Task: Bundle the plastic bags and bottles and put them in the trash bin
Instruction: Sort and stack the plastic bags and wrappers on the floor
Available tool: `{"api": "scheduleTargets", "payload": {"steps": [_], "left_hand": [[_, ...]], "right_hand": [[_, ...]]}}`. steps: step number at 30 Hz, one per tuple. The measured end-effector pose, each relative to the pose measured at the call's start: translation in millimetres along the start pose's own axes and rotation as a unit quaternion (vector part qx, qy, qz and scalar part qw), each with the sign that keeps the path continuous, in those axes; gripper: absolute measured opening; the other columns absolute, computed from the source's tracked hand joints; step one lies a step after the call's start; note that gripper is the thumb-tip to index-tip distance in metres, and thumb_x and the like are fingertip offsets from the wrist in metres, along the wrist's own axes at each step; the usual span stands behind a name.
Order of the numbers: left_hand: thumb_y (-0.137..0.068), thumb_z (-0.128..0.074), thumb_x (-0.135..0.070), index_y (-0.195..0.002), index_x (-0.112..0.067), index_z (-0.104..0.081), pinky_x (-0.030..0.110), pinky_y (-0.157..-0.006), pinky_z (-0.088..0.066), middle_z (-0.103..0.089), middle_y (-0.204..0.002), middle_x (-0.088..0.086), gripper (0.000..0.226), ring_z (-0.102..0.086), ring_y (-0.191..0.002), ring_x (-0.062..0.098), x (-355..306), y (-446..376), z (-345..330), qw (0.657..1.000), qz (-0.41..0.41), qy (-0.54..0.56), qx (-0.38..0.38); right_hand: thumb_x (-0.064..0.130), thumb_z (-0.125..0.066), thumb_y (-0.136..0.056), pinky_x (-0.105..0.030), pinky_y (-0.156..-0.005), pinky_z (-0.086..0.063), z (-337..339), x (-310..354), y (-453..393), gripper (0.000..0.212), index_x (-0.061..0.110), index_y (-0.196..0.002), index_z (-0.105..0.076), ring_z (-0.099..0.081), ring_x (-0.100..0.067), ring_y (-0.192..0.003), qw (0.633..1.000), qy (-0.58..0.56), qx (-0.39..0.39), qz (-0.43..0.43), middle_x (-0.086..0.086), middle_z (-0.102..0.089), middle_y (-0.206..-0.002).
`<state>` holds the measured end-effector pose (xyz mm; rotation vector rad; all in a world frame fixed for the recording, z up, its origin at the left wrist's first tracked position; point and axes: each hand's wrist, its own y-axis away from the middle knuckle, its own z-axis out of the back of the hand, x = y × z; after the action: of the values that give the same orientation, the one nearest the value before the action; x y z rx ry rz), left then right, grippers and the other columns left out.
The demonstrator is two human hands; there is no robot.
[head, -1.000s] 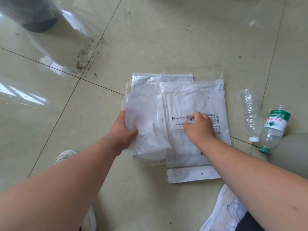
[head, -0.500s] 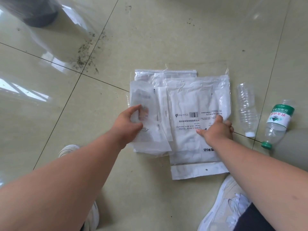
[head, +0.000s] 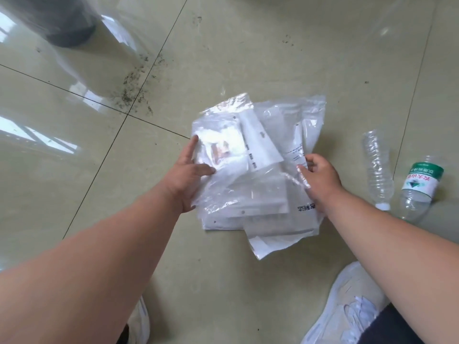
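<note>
**Two hands gathering a stack of plastic bags on a tiled floor**

Far left, upper corner: one dark trash bin, seen through a sheet of clear plastic film that lies spread over the floor; a scatter of dark debris marks the tile joint beside it. Left of centre: the left hand grips the left edge of the plastic bags, thumb on top and index finger stretched along the edge, the remaining fingers hidden beneath. Centre: the bags form one loose, overlapping stack – several white and translucent sheets, exact count not legible – resting on the floor with the upper edges lifted and crumpled. Right of centre: the right hand pinches the right edge of the same stack, fingertips curled onto the plastic. Right: two clear bottles lie on the floor, well apart from the stack – one unlabelled bottle with a white cap, and just beside it one green-labelled bottle. Bottom edge: two pale shoes, the left shoe and the right shoe, flank the forearms.
</note>
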<state>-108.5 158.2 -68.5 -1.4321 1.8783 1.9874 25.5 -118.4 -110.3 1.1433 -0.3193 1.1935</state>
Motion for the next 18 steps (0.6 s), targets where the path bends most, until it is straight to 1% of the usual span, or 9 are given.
{"api": "scheduleTargets", "payload": {"steps": [2,4,6,9,10,12,13,15,18], "left_hand": [[-0.096,-0.062,0.02,-0.177,-0.043,-0.013,0.034,-0.06,-0.065,-0.045,-0.169,0.019,0.114,-0.073,-0.12,0.038,-1.8,1.0,-9.2,0.999,0.027,0.019,0.025],[-0.093,-0.074,0.012,-0.178,-0.038,0.0,0.035,-0.059,-0.062,-0.054,-0.157,0.016,0.123,-0.074,-0.108,0.035,3.1,-0.8,-16.0,0.997,0.023,-0.077,-0.011],[-0.09,-0.084,-0.005,-0.178,-0.032,0.003,0.033,-0.063,-0.055,-0.049,-0.148,0.008,0.126,-0.07,-0.109,0.034,9.4,-1.8,-17.9,0.983,0.021,-0.169,-0.074],[-0.077,-0.092,-0.024,-0.172,-0.014,-0.021,0.035,-0.068,-0.055,-0.058,-0.139,0.011,0.119,-0.07,-0.107,0.033,17.3,-2.0,-11.5,0.971,0.057,-0.199,-0.117],[-0.072,-0.093,-0.025,-0.167,-0.009,-0.037,0.034,-0.067,-0.056,-0.066,-0.135,0.014,0.111,-0.073,-0.106,0.034,20.0,-3.3,-7.0,0.971,0.076,-0.196,-0.112],[-0.074,-0.091,-0.015,-0.139,-0.007,-0.068,0.032,-0.058,-0.056,-0.078,-0.116,0.016,0.069,-0.077,-0.088,0.031,21.6,-2.3,-0.8,0.973,0.078,-0.19,-0.101],[-0.078,-0.088,-0.008,-0.126,-0.009,-0.074,0.031,-0.055,-0.056,-0.08,-0.108,0.016,0.05,-0.076,-0.08,0.03,20.4,-1.5,1.8,0.971,0.071,-0.199,-0.108],[-0.08,-0.083,0.0,-0.118,-0.01,-0.076,0.031,-0.056,-0.056,-0.078,-0.101,0.013,0.04,-0.073,-0.077,0.03,19.7,-2.0,9.4,0.965,0.052,-0.222,-0.127],[-0.073,-0.08,0.003,-0.11,-0.01,-0.079,0.043,-0.068,-0.068,-0.08,-0.104,0.019,0.04,-0.078,-0.086,0.038,19.0,-5.3,19.6,0.958,0.041,-0.233,-0.163]], "right_hand": [[0.016,-0.07,-0.097,-0.039,-0.075,-0.062,-9.7,9.0,4.0,0.015,0.017,-0.112,-0.073,-0.077,-0.027,-0.084,0.982,-0.141,0.073,-0.1,-0.003,-0.08,-0.091],[0.016,-0.067,-0.096,-0.05,-0.086,-0.062,-20.9,15.1,9.7,0.023,0.015,-0.119,-0.073,-0.076,-0.031,-0.087,0.933,-0.276,0.13,-0.191,-0.011,-0.077,-0.101],[-0.002,-0.065,-0.093,-0.052,-0.08,-0.062,-31.9,19.0,14.4,0.025,0.016,-0.109,-0.073,-0.074,-0.033,-0.082,0.927,-0.31,0.12,-0.174,-0.015,-0.074,-0.102],[-0.007,-0.067,-0.093,-0.04,-0.06,-0.064,-38.9,22.1,19.9,0.029,0.02,-0.1,-0.074,-0.077,-0.025,-0.066,0.937,-0.298,0.105,-0.149,-0.007,-0.08,-0.084],[-0.004,-0.07,-0.093,-0.042,-0.066,-0.065,-40.3,21.2,19.1,0.027,0.021,-0.102,-0.076,-0.078,-0.025,-0.071,0.939,-0.292,0.112,-0.144,-0.007,-0.082,-0.087],[0.002,-0.071,-0.096,-0.047,-0.076,-0.064,-40.9,19.4,19.0,0.024,0.02,-0.111,-0.076,-0.078,-0.028,-0.083,0.938,-0.274,0.144,-0.153,-0.01,-0.082,-0.1],[0.005,-0.069,-0.098,-0.044,-0.074,-0.064,-41.6,19.1,19.7,0.023,0.019,-0.114,-0.075,-0.078,-0.026,-0.083,0.937,-0.269,0.157,-0.158,-0.009,-0.082,-0.1],[0.012,-0.069,-0.099,-0.033,-0.068,-0.059,-42.0,18.4,19.8,0.019,0.021,-0.116,-0.073,-0.074,-0.019,-0.076,0.957,-0.215,0.138,-0.139,-0.004,-0.08,-0.094],[0.025,-0.066,-0.093,-0.027,-0.07,-0.053,-35.5,8.0,8.8,0.035,0.026,-0.128,-0.066,-0.067,-0.017,-0.079,0.996,-0.028,-0.003,-0.083,-0.006,-0.073,-0.111]]}}
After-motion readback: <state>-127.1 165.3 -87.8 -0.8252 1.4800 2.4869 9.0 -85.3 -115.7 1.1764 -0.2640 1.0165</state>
